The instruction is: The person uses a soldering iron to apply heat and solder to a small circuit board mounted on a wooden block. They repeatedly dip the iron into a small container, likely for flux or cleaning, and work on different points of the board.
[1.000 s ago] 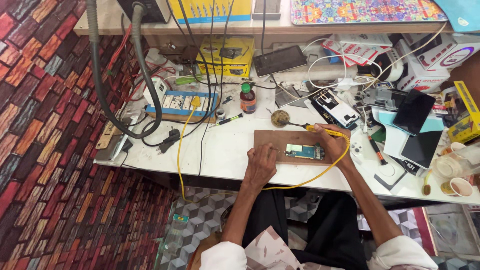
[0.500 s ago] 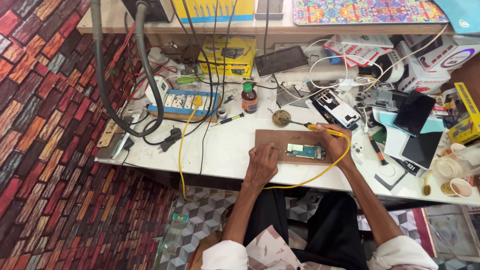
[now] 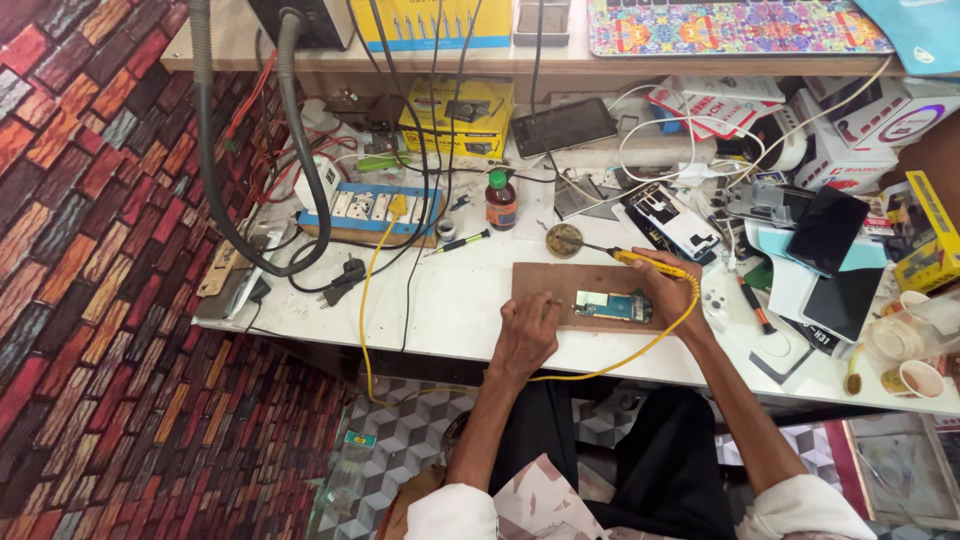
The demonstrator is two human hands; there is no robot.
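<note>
A person seated at the front edge of a cluttered white worktop [image 3: 450, 300] works on a small green-and-blue circuit board [image 3: 612, 304] lying on a brown wooden board [image 3: 560, 280] near that edge. The right hand [image 3: 668, 290] is closed around a yellow-handled soldering iron [image 3: 640, 262], its tip reaching left to a round brass tip-cleaner tin [image 3: 563, 240] just beyond the wooden board, not to the circuit board. The left hand [image 3: 525, 335] rests on the board's near left part with fingers curled; whether it pinches anything cannot be told. The job looks to be mid-course: the circuit board lies bare and out of any casing, and the iron is off it at the cleaner, so joints appear left to do. A yellow cable [image 3: 372, 300] runs from the iron, over the front edge, up to a blue-and-white power strip [image 3: 370, 208] toward the back left. A small brown bottle with a red cap [image 3: 500, 200] stands behind the cleaner; opened phones and dark screens crowd the right end. A brick-patterned wall covering flanks the left side, grey geometric tiles the floor.
</note>
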